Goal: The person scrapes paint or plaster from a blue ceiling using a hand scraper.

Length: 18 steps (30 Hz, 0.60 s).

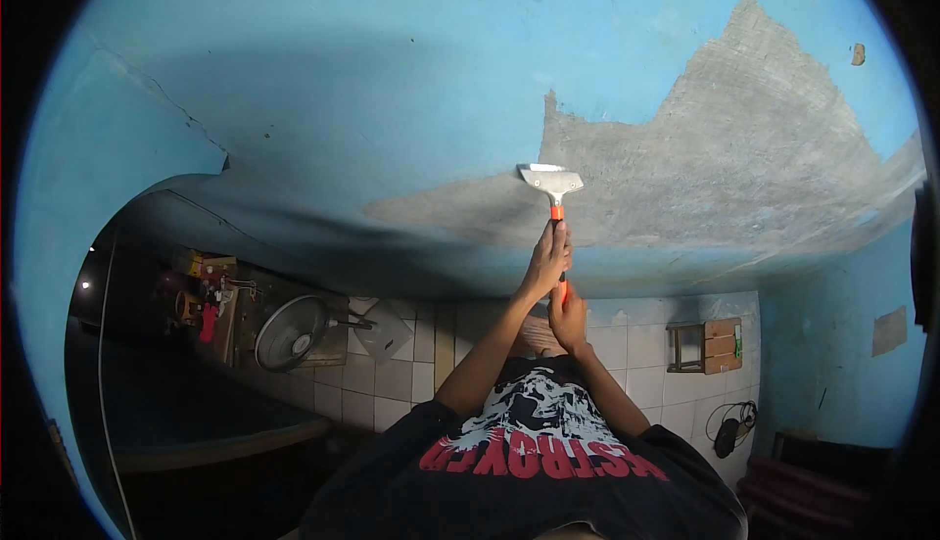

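Note:
A wall scraper (pixel 553 184) with a wide metal head and an orange and black handle is held upright in front of me. Its blade edge lies at the blue painted wall (pixel 411 129), beside a large bare grey patch (pixel 676 173) with ragged paint edges. My left hand (pixel 547 261) is wrapped round the upper handle, just below the metal head. Lower down, my right hand (pixel 567 315) grips the handle's end. Both hands are closed on the same tool.
A round fan (pixel 294 332) stands on the tiled floor (pixel 377 378) to the left. At the right are a small wooden stool (pixel 707 347) and a dark coiled cable (pixel 732 429). A cluttered wooden shelf (pixel 233 315) sits by the dark opening at far left.

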Each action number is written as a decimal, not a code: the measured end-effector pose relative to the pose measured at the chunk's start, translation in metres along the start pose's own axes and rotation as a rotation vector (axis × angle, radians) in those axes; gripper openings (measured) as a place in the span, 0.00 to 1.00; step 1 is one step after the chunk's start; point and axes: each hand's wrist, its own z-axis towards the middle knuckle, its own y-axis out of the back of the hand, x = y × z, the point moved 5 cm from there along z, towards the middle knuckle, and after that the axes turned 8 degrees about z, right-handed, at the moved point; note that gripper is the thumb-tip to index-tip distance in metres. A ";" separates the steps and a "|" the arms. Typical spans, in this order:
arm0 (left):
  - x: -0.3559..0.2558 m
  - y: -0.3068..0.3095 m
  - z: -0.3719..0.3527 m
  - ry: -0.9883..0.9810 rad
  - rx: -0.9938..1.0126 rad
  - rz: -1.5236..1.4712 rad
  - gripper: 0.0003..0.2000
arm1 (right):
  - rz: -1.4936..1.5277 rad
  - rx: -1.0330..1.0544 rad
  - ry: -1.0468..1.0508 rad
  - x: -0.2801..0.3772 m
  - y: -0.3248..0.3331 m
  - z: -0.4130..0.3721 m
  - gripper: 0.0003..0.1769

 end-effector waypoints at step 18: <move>0.003 -0.009 -0.001 0.060 -0.068 -0.021 0.22 | 0.162 0.138 -0.095 -0.005 0.007 -0.006 0.25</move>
